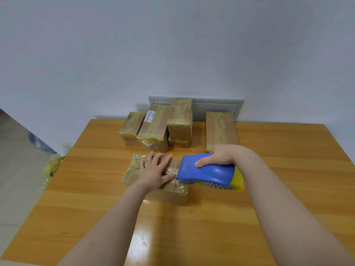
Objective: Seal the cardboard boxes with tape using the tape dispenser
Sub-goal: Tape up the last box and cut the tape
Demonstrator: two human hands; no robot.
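A flat cardboard box (pixel 172 191) wrapped in clear tape lies in the middle of the wooden table (pixel 288 169). My left hand (pixel 155 170) presses flat on its top with fingers spread. My right hand (pixel 221 156) grips a blue tape dispenser (pixel 207 172) with a yellow tape roll at its back. The dispenser's front edge sits at the right end of the box top, close to my left fingertips. A shiny strip of tape shows between them.
Several taped cardboard boxes (pixel 155 131) stand in a group at the table's far edge, and a long one (pixel 221 129) stands to their right. A grey wall panel (pixel 217 106) is behind them. Yellowish crumpled plastic (pixel 51 167) lies left of the table.
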